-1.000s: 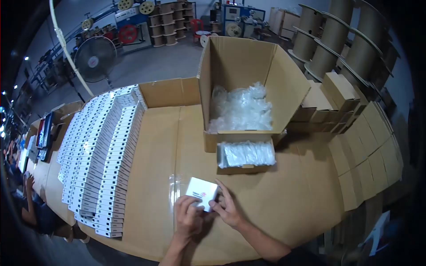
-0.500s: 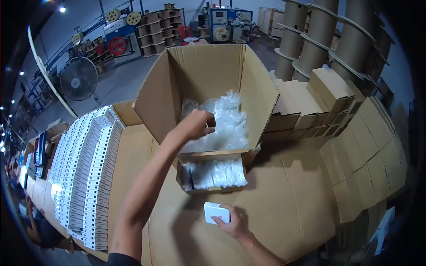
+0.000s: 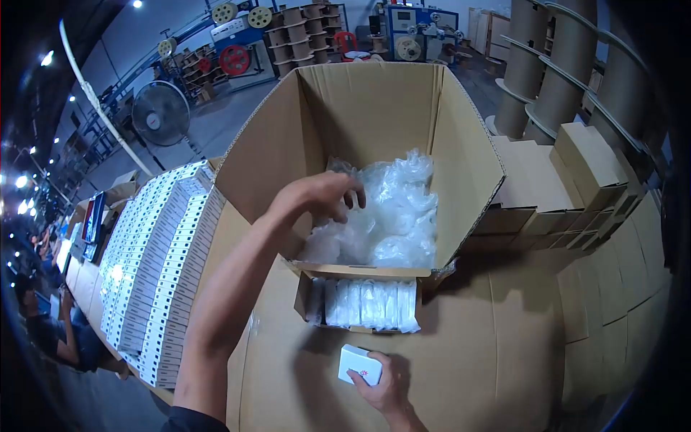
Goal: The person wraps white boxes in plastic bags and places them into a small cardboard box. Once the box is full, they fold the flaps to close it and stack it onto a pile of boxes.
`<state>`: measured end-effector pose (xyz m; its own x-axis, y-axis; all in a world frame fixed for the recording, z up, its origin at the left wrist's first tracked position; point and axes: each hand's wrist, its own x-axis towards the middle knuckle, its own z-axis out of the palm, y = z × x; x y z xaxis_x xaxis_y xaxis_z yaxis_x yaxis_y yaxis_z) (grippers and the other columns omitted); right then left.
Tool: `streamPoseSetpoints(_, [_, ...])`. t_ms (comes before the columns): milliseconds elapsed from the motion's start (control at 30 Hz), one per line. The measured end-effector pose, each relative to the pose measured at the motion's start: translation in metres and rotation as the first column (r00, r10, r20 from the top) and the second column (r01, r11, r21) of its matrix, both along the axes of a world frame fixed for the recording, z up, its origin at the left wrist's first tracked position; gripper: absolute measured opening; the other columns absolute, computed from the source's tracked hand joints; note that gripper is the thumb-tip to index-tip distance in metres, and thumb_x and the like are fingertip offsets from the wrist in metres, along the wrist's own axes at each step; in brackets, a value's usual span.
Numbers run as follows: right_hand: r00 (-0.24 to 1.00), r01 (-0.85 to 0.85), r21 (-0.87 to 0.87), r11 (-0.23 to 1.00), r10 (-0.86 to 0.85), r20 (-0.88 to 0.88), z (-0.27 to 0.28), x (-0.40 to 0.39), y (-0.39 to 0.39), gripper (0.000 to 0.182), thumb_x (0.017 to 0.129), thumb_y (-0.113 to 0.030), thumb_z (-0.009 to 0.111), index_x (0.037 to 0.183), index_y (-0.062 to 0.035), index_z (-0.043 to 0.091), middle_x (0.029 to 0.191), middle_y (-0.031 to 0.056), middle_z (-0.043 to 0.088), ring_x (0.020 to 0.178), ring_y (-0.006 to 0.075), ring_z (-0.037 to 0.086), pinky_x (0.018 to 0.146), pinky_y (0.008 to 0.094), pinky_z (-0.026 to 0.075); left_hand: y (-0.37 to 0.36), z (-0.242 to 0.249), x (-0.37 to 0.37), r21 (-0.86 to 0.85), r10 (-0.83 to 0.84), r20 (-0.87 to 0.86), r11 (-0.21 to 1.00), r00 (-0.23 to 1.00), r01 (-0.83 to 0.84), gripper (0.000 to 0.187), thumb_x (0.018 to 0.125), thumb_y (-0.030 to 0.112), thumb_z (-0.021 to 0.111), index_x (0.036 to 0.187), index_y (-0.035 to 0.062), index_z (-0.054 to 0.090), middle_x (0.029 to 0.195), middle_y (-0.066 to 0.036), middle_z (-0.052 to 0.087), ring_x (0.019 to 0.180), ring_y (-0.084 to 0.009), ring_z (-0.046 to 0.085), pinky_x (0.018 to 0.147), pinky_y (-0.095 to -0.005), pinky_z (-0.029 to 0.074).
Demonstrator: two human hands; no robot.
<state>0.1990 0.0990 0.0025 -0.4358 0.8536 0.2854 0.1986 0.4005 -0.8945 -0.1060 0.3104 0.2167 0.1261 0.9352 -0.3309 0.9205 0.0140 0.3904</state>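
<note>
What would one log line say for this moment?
left hand: reaching into large open cardboard box, over clear plastic bags | right hand: holding small white box on cardboard-covered table

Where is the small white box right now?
Bottom centre of the head view: the small white box lies on the cardboard tabletop under the right hand.

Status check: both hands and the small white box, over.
Left hand reaching into clear plastic bags. Right hand gripping small white box on tabletop. Nothing blocking.
</note>
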Motion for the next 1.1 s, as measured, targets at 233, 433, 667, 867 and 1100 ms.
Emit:
streamPoseSetpoints(233, [0.999, -0.007, 0.015, 1.000, 0.008, -0.052, -0.010, 0.000, -0.004, 0.061, 0.079, -0.019, 0.088, 0.128, -0.0079, 0.053, 0.097, 0.0174, 0.071, 0.080, 0.0291, 0.072, 0.070, 0.0408, 0.059, -0.013, 0.016, -0.002, 0.409, -0.013, 0.069, 0.913, 0.998, -0.017, 0.041, 0.075, 0.006, 0.083, 0.114, 0.0046, 0.074, 0.102, -0.014, 0.076, 0.096, -0.0256, 0.073, 0.090, -0.0379, 0.057])
streamPoseSetpoints(433, [0.989, -0.110, 0.171, 0.979, 0.125, -0.080, 0.014, 0.002, 0.000, 0.020, 0.084, -0.007, 0.077, 0.101, -0.0167, 0.079, 0.098, 0.0108, 0.074, 0.082, 0.0313, 0.069, 0.076, 0.0382, 0.056, -0.101, 0.009, 0.044, 0.572, 0.176, 0.395, 0.721, 0.902, -0.392, 0.035, 0.084, 0.019, 0.081, 0.112, -0.0004, 0.075, 0.084, -0.009, 0.069, 0.075, -0.0123, 0.060, 0.071, -0.0300, 0.051])
streamPoseSetpoints(667, [0.954, -0.246, -0.224, 0.943, 0.195, -0.227, 0.002, 0.017, -0.008, 0.041, 0.091, -0.040, 0.073, 0.107, -0.0026, 0.073, 0.088, 0.0117, 0.073, 0.065, 0.0167, 0.070, 0.068, 0.0311, 0.056, -0.234, -0.081, 0.095, 0.510, 0.150, 0.712, 0.562, 0.686, -0.651, 0.019, 0.085, 0.014, 0.082, 0.090, -0.0004, 0.071, 0.084, -0.007, 0.063, 0.075, -0.0140, 0.056, 0.066, -0.0280, 0.045])
streamPoseSetpoints(867, [0.974, -0.170, -0.188, 0.967, 0.136, -0.183, 0.005, 0.002, -0.029, 0.048, 0.088, -0.041, 0.080, 0.103, 0.0036, 0.069, 0.103, 0.0134, 0.062, 0.082, 0.0208, 0.068, 0.063, 0.0314, 0.060, -0.296, -0.156, 0.139, 0.641, 0.101, 0.596, 0.537, 0.796, -0.548, 0.016, 0.090, 0.010, 0.075, 0.095, -0.0016, 0.065, 0.091, -0.011, 0.067, 0.079, -0.0186, 0.065, 0.068, -0.0314, 0.050])
streamPoseSetpoints(1100, [0.977, -0.202, -0.343, 0.917, 0.213, -0.006, 0.018, 0.018, -0.037, 0.028, 0.093, -0.024, 0.077, 0.090, 0.0030, 0.069, 0.099, 0.0087, 0.060, 0.068, 0.0147, 0.065, 0.051, 0.0272, 0.054, -0.319, -0.184, 0.098, 0.203, 0.207, 0.855, 0.710, 0.476, -0.674, 0.016, 0.095, 0.011, 0.074, 0.088, 0.0043, 0.061, 0.080, 0.004, 0.060, 0.066, -0.0024, 0.050, 0.057, -0.0226, 0.042])
